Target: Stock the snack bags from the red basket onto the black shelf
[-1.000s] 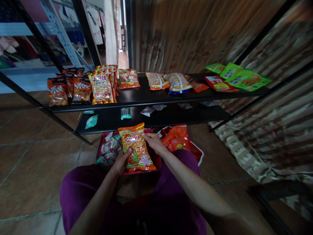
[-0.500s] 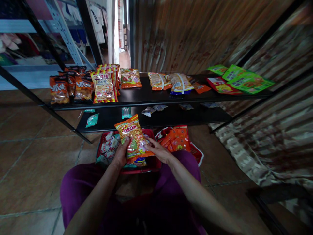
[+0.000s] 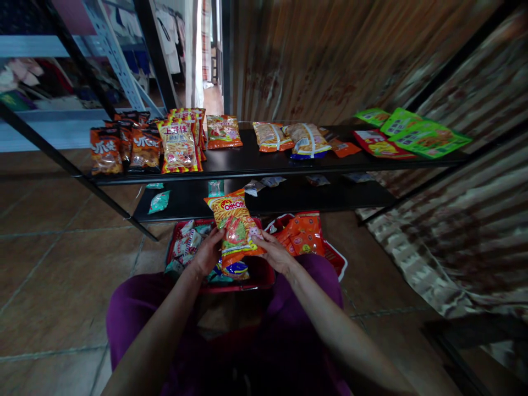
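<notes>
The large orange-and-yellow plastic snack bag [image 3: 235, 225] has turned between the two hands: a second ago the right hand was at its top right corner, and now it is at the lower right edge. The bag's upper end has shifted towards the black lower shelf [image 3: 190, 204], which it overlaps in view, while its lower end is above the red plastic basket [image 3: 264, 285]. The left grip [image 3: 209, 252] holds the lower left side, thumb on the front, its other fingers mostly hidden. The right grip [image 3: 275, 254] is narrow, fingers against the bag; how far it closes cannot be told.

The turn has also uncovered a blue-and-yellow packet [image 3: 237, 268] in the basket, beside white striped packets [image 3: 187, 243]. As judged, this is a change of hold and angle only: the bag remains in hand, apart from the black upper shelf [image 3: 231, 163], where a similar orange bag [image 3: 223, 132] rests. Orange-red packets [image 3: 305, 235] lie to the right.
</notes>
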